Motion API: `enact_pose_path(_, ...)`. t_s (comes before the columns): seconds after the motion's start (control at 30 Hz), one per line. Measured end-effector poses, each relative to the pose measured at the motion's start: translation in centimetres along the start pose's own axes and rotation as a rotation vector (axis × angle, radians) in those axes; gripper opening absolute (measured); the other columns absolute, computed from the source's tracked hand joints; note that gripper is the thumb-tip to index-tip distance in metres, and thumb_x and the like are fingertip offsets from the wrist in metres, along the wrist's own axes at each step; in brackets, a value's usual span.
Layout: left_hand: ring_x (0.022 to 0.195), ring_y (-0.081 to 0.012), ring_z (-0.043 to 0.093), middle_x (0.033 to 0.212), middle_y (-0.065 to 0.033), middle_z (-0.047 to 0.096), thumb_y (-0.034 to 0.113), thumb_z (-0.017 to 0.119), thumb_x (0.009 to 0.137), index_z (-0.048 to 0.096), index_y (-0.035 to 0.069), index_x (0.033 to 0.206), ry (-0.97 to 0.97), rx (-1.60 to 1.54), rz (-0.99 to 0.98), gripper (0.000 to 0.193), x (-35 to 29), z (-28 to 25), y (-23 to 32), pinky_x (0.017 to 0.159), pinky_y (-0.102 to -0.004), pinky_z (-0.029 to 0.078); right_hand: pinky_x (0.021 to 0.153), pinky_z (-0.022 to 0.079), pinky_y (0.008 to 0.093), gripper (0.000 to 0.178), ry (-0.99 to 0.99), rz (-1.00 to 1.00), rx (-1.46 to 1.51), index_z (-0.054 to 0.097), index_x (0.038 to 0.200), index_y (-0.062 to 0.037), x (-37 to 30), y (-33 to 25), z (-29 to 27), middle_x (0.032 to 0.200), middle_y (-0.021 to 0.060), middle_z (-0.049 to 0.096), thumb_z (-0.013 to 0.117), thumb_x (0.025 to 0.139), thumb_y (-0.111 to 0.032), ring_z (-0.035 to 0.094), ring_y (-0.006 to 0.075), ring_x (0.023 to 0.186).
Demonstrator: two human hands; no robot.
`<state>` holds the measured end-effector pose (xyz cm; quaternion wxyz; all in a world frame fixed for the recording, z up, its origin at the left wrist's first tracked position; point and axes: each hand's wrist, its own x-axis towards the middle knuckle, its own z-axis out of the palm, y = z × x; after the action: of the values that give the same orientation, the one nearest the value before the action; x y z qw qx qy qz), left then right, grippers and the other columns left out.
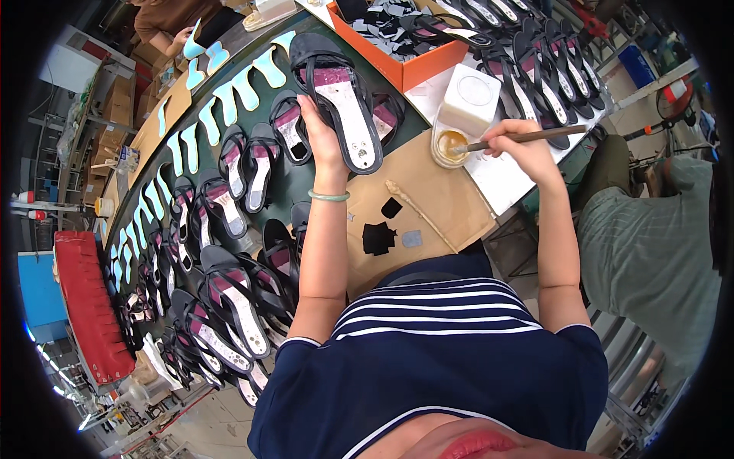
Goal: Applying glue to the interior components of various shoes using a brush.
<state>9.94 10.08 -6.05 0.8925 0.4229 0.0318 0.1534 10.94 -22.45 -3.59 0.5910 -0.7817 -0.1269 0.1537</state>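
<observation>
My left hand is closed round a black sandal and holds it up over the table, with its white and purple footbed facing me. In my right hand is a brush with a long wooden handle. Its bristle end is in a small tub of yellowish paste. Behind the tub stands a white square plastic container. Black fabric pieces, a grey patch and a paste-crusted stick lie on the brown board before me.
Many sandals crowd the green table to my left, beside a row of pale blue insole pieces. An orange box of dark scraps stands ahead. More sandals fill the far right. One person is at far left, another at right.
</observation>
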Motion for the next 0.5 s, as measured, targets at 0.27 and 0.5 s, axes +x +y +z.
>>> enact_pose_path(0.27, 0.103, -0.0186, 0.061, 0.119, -0.0071, 0.062, 0.054, 0.027, 0.101, 0.051, 0.004, 0.130, 0.028, 0.110, -0.040, 0.062, 0.7, -1.1, 0.2, 0.090, -0.0317, 0.048, 0.062, 0.053, 0.0259, 0.016, 0.015, 0.010, 0.041, 0.066, 0.087, 0.0089, -2.0, 0.8, 0.1, 0.073, 0.0130, 0.068, 0.058, 0.080, -0.003, 0.066, 0.0150, 0.067)
enact_pose_path(0.5, 0.100, -0.0181, 0.063, 0.117, -0.0077, 0.063, 0.053, 0.027, 0.101, 0.052, 0.003, 0.128, 0.017, 0.132, -0.050, 0.062, 0.7, -1.1, 0.6, 0.088, -0.0318, 0.050, 0.056, 0.053, 0.0316, 0.017, 0.186, -0.058, 0.285, 0.065, 0.081, 0.0089, -3.3, 1.4, -1.4, 0.075, 0.0174, 0.068, 0.054, 0.078, -0.003, 0.065, 0.0209, 0.060)
